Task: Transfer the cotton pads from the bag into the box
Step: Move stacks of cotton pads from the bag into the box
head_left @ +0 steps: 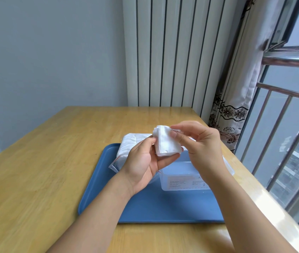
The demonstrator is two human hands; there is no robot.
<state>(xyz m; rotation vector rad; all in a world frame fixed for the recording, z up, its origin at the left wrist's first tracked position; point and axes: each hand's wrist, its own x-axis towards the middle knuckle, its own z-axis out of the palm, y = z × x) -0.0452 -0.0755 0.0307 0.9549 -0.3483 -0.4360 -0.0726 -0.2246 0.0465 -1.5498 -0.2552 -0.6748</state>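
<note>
While both hands were raised above the blue tray (145,212), a small stack of white cotton pads (167,143) was held between them. The stack was gripped by the left hand (145,161), thumb curled under its lower edge and fingers behind it. The upper corner of the stack was pinched by the thumb and forefinger of the right hand (199,143). The clear plastic bag (128,148), still packed with white pads, was seen lying on the far left part of the tray, partly hidden by the left hand. The transparent box (187,179) was observed on the tray's right side, directly below the held stack, its interior largely obscured by the hands. The tray was set on a wooden table (44,161) beside a barred window (282,143).
</note>
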